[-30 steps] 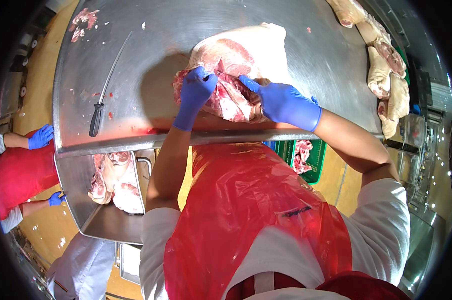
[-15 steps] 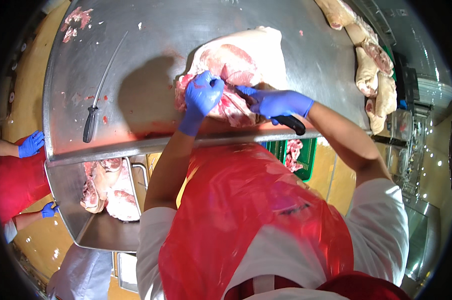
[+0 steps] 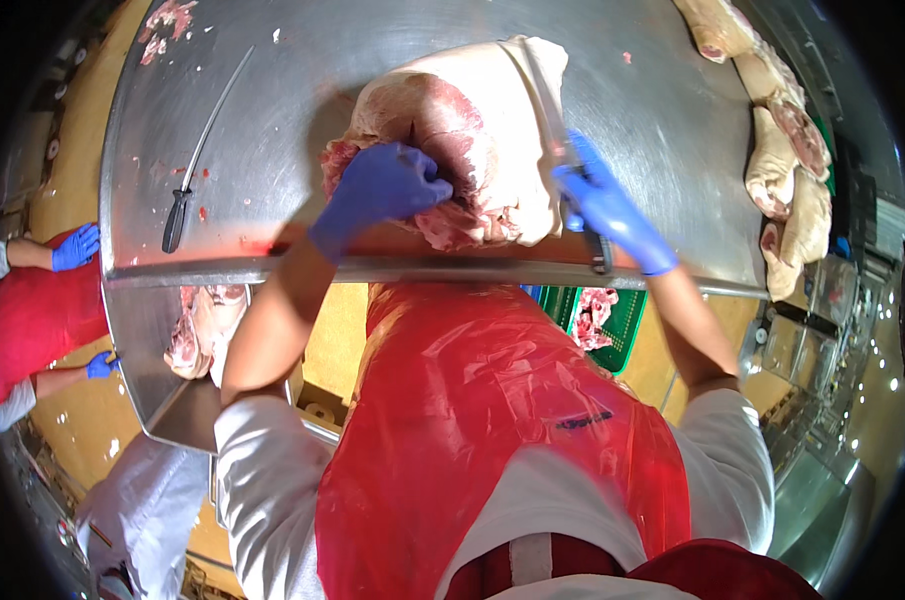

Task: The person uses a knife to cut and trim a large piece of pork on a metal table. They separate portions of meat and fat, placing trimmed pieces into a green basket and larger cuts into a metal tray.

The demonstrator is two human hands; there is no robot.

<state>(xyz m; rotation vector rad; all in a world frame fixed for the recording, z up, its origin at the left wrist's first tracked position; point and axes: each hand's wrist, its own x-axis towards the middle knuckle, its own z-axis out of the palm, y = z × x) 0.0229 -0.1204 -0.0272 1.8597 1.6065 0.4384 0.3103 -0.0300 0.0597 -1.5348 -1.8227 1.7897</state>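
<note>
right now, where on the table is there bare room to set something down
Widest, mostly bare patch: metal table between the right hand with its knife and the pork hocks. Another: between the sharpening steel and the large pork cut. Crowded: the middle, with the left hand at the cut, and the right edge.

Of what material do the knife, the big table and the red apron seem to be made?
Knife: blade probably steel, smooth and grey with a pale sheen; dark handle, perhaps plastic.
Big table: likely stainless steel, satin finish, from its grey, softly reflecting surface.
Red apron: apparently thin plastic film, glossy, as creases catch bright highlights.
</note>
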